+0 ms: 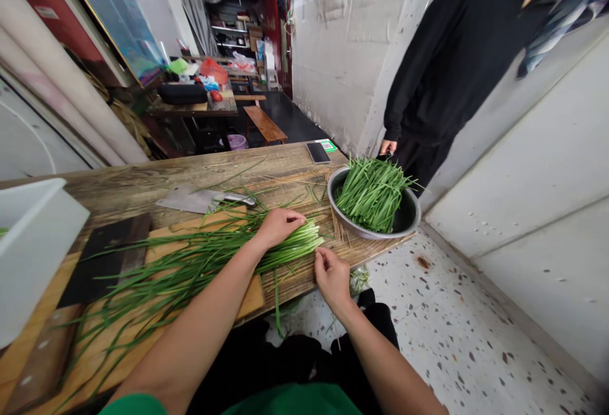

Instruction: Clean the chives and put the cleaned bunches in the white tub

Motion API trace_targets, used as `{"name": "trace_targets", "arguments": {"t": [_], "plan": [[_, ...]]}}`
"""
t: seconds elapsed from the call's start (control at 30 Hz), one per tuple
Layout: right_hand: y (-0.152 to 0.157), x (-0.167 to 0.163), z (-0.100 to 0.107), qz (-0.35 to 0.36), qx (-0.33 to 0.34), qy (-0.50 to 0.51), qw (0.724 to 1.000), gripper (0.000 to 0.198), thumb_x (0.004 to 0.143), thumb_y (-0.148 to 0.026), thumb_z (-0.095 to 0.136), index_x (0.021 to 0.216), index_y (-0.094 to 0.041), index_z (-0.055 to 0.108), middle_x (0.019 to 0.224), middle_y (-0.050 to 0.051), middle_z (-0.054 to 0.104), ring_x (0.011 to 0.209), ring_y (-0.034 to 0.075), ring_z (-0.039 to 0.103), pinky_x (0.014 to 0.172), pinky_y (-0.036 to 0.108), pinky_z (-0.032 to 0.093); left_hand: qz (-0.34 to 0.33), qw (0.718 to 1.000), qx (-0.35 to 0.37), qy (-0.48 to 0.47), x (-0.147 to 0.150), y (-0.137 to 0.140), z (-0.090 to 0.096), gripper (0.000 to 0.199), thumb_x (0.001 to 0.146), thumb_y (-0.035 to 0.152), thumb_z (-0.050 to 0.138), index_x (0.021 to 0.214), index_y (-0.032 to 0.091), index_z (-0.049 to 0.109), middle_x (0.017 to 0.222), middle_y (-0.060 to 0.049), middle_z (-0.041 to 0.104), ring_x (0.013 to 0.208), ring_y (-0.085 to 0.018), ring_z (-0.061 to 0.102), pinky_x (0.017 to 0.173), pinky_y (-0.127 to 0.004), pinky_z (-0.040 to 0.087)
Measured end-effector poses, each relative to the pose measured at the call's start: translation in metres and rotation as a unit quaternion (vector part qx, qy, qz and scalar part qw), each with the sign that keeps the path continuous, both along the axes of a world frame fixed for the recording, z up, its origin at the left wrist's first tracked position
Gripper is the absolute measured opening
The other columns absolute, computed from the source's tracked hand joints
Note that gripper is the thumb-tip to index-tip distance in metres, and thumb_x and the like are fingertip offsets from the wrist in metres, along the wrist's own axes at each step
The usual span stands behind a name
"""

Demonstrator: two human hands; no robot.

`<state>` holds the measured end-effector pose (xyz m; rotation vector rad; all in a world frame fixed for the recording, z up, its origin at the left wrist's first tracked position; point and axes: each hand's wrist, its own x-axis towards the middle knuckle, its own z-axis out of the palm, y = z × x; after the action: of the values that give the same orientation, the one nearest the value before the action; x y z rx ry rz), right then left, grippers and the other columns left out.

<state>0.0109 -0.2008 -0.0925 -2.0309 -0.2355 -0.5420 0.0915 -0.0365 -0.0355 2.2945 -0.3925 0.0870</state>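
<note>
A long bunch of garlic chives [190, 263] lies across a wooden cutting board [252, 297], its pale stem ends [304, 240] pointing right. My left hand [280, 228] rests over the bunch near these ends, thumb and fingers pinched together at the stems. Just beyond the stem tips, my right hand [332, 275] is closed in a pinch; whatever is between its fingertips is too small to make out. Behind the bunch lies a cleaver [188, 199] with its handle to the right. A metal basin [335, 190] heaped with cut chives [373, 196] stands to the right.
A white plastic bin [42, 231] and a dark-bladed tool with a wooden handle [45, 358] are at left. A phone [318, 153] lies on the wooden table [118, 180]. Thin sticks are beside the basin. A person in black [442, 66] stands behind it.
</note>
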Motion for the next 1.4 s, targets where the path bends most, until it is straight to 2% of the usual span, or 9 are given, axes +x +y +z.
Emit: {"name": "trace_targets", "arguments": {"t": [0.4, 0.83, 1.1, 1.27, 1.4], "plan": [[0.0009, 0.0002, -0.0016, -0.002, 0.002, 0.007, 1.000, 0.024, 0.081, -0.023, 0.041, 0.084, -0.016, 0.063, 0.064, 0.002, 0.064, 0.052, 0.013, 0.057, 0.054, 0.022, 0.043, 0.003, 1.000, -0.011, -0.004, -0.0003, 0.0005, -0.0007, 0.029, 0.073, 0.037, 0.050, 0.084, 0.018, 0.069, 0.088, -0.003, 0.068, 0.080, -0.018, 0.062, 0.073, -0.026, 0.045], [0.0007, 0.0010, -0.0030, -0.006, 0.006, -0.003, 1.000, 0.023, 0.081, -0.024, 0.042, 0.085, -0.016, 0.064, 0.066, 0.003, 0.065, 0.055, 0.013, 0.058, 0.056, 0.023, 0.045, -0.006, 0.999, 0.033, -0.023, -0.0044, 0.0016, 0.0059, 0.027, 0.075, 0.035, 0.050, 0.086, 0.020, 0.069, 0.091, -0.003, 0.067, 0.086, -0.018, 0.061, 0.078, -0.026, 0.044], [0.0005, 0.0005, -0.0022, -0.004, 0.000, -0.002, 1.000, 0.024, 0.081, -0.023, 0.042, 0.085, -0.016, 0.064, 0.065, 0.003, 0.064, 0.054, 0.013, 0.058, 0.055, 0.023, 0.043, 0.012, 0.998, 0.056, -0.036, -0.0050, -0.0010, 0.0058, 0.026, 0.076, 0.033, 0.048, 0.085, 0.021, 0.069, 0.088, -0.002, 0.068, 0.081, -0.017, 0.062, 0.073, -0.025, 0.044], [0.0008, -0.0004, 0.0001, -0.010, -0.007, 0.002, 1.000, 0.023, 0.081, -0.023, 0.042, 0.085, -0.015, 0.064, 0.064, 0.002, 0.064, 0.052, 0.013, 0.057, 0.055, 0.023, 0.043, -0.013, 0.998, 0.052, -0.041, -0.0043, -0.0013, 0.0039, 0.027, 0.077, 0.032, 0.047, 0.086, 0.020, 0.069, 0.089, -0.002, 0.068, 0.082, -0.016, 0.062, 0.074, -0.024, 0.044], [0.0005, -0.0004, 0.0002, -0.006, -0.003, 0.007, 1.000, 0.023, 0.081, -0.022, 0.042, 0.085, -0.015, 0.064, 0.068, 0.003, 0.065, 0.056, 0.014, 0.058, 0.058, 0.023, 0.044, -0.041, 0.995, 0.077, -0.046, -0.0044, -0.0006, 0.0052, 0.028, 0.078, 0.030, 0.044, 0.091, 0.019, 0.068, 0.094, -0.003, 0.067, 0.088, -0.016, 0.060, 0.079, -0.024, 0.043]]}}
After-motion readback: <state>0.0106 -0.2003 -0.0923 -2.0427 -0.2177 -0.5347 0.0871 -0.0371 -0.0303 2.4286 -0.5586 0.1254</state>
